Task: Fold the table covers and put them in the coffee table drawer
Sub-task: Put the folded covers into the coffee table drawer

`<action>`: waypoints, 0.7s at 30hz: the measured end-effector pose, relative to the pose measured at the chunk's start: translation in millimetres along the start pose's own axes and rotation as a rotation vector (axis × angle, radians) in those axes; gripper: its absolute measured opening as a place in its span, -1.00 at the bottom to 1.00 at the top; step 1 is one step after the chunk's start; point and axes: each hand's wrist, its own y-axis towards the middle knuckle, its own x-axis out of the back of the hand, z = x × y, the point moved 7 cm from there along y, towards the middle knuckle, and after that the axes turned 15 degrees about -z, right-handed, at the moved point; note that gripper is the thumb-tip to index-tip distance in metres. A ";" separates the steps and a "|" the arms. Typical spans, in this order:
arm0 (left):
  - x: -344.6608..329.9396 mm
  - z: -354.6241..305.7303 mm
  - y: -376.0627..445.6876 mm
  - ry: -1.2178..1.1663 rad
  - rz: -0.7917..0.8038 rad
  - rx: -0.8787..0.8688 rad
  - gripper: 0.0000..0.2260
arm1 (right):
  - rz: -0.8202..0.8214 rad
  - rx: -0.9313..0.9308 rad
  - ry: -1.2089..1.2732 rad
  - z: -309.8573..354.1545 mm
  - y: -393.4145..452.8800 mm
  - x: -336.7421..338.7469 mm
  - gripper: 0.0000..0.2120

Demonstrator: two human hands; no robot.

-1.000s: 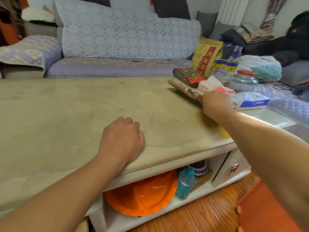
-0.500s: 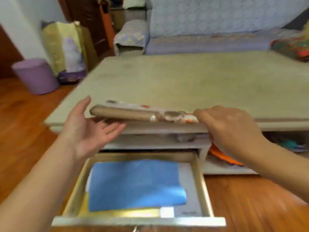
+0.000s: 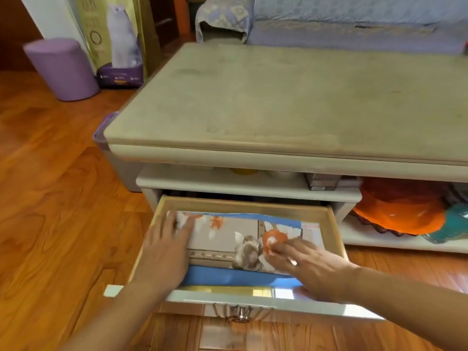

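While the coffee table drawer [image 3: 243, 304] stands pulled out, a folded floral table cover [image 3: 243, 243] lies inside on a blue cloth [image 3: 235, 277]. Both hands press it with flat, spread fingers, gripping nothing: left hand [image 3: 164, 252] at its left end, right hand [image 3: 307, 268] at its right.
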 end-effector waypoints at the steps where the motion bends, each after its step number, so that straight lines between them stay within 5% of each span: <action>1: -8.4 -9.9 -1.2 -0.044 0.030 -0.102 -0.30 | -0.017 -0.065 0.076 -2.6 1.7 -1.8 -0.20; 4: -31.8 -22.9 -0.1 -0.014 0.156 -0.256 -0.33 | -0.039 -0.159 0.154 -10.3 14.5 -3.8 -0.34; 13: -62.8 -16.5 6.2 0.003 0.531 -0.175 -0.31 | 0.025 -0.206 0.262 -10.2 29.4 -52.8 -0.23; 18: -38.6 -18.0 13.9 -0.051 0.469 -0.195 -0.29 | 0.106 -0.168 0.197 -19.7 34.3 -32.1 -0.23; 21: 3.5 -17.4 8.0 -0.164 0.286 -0.087 -0.33 | -0.092 -0.212 0.177 -19.9 42.1 25.1 -0.26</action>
